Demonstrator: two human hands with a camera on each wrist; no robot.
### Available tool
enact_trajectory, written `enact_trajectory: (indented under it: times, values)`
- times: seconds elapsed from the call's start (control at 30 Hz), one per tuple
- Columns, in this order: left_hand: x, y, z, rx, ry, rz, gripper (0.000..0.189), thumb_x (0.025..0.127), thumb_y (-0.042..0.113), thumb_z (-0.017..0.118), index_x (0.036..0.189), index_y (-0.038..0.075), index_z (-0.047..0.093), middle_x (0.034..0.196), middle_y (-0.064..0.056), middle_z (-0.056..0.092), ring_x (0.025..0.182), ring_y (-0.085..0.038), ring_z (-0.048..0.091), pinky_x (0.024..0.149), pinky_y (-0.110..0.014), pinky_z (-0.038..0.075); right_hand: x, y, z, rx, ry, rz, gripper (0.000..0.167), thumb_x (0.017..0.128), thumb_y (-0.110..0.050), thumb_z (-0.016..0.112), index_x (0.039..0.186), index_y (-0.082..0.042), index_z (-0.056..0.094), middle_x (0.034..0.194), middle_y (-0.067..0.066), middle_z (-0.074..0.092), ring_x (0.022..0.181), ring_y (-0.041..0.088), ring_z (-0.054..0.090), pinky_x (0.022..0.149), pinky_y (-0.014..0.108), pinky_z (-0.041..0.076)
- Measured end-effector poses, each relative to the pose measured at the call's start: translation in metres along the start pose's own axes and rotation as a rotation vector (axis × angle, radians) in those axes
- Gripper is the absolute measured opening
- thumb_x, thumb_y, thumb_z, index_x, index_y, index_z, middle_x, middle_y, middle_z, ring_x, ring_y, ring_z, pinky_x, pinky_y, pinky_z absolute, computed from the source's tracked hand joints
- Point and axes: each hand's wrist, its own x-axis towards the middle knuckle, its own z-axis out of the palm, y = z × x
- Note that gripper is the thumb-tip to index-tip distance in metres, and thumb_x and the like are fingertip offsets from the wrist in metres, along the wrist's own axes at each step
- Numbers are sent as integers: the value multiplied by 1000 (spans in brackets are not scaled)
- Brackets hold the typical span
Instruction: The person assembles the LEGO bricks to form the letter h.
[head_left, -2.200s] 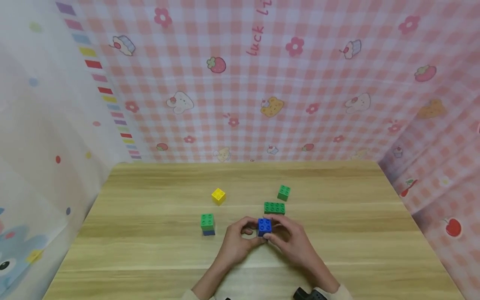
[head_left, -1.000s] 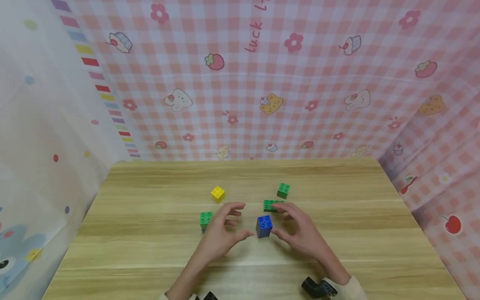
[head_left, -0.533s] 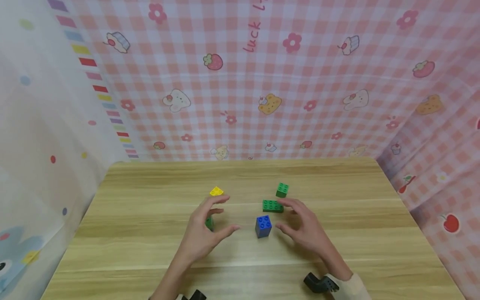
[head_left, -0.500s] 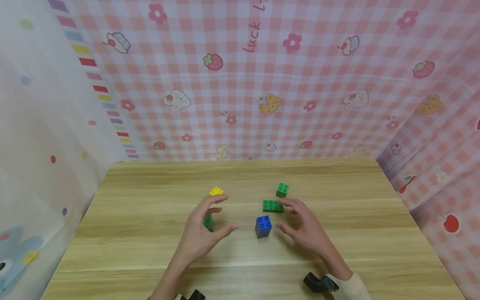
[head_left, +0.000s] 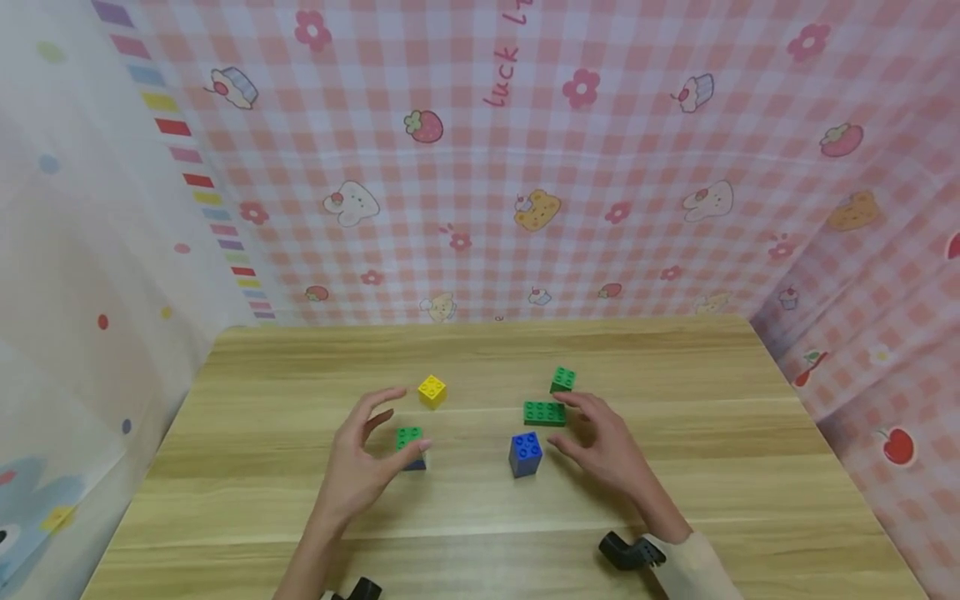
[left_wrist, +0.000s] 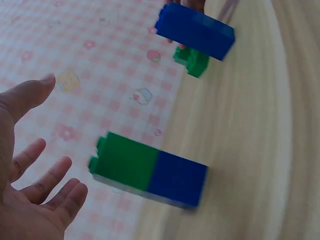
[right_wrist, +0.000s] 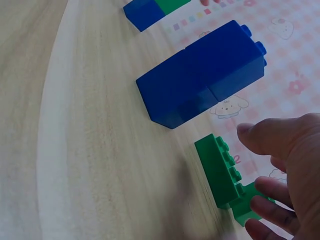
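My left hand (head_left: 360, 467), fingers spread and holding nothing, hovers at a stack of two toy building bricks, green on blue (left_wrist: 150, 170). Its thumb overlaps that stack in the head view. Two blue bricks joined in a tower (right_wrist: 200, 75) stand upright on the table between the hands. To the right of this tower is my right hand (head_left: 603, 446), its thumb and fingers apart with nothing between them. Its fingertips come near a long green brick (head_left: 544, 413) in the head view. A smaller green brick (head_left: 563, 380) sits just behind, partly covered by the right hand's fingers.
A yellow brick (head_left: 432, 391) lies farther back, left of the middle. The wooden table (head_left: 480, 550) meets a pink checked cloth (head_left: 480, 167) at its back edge. Black wrist devices, such as the right one (head_left: 630, 552), sit on both forearms.
Both hands have let go of the blue tower, which now stands alone. The left hand has moved left to the green-and-blue stack, uncovering the yellow brick; the right has drawn slightly right.
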Motion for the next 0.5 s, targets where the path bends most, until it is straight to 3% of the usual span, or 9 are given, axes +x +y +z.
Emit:
enact_trajectory:
  times: [0.2, 0.3, 0.5]
  values:
    - [-6, -14, -2, -1, -37, -141, 70, 79, 21, 91, 139, 22, 56, 147, -1, 56, 140, -18, 49, 117, -39, 46, 5, 0, 3, 0, -19, 30, 61, 88, -21, 82, 143, -13, 57, 145, 13, 58, 129, 35, 59, 103, 54, 55]
    - [-8, -20, -3, -24, -54, -187, 71, 79, 22, 91, 140, 21, 55, 148, -6, 55, 140, -26, 51, 117, -45, 46, 7, 0, 4, -15, -26, 38, 60, 89, -21, 81, 143, -13, 57, 145, 12, 59, 130, 35, 58, 105, 54, 54]
    - [-10, -30, -4, -84, -110, -266, 72, 81, 17, 89, 143, 15, 53, 151, -15, 51, 138, -39, 53, 109, -42, 53, 10, 0, 9, -45, -28, 58, 56, 88, -21, 82, 140, -13, 60, 143, 14, 60, 134, 36, 55, 113, 58, 47]
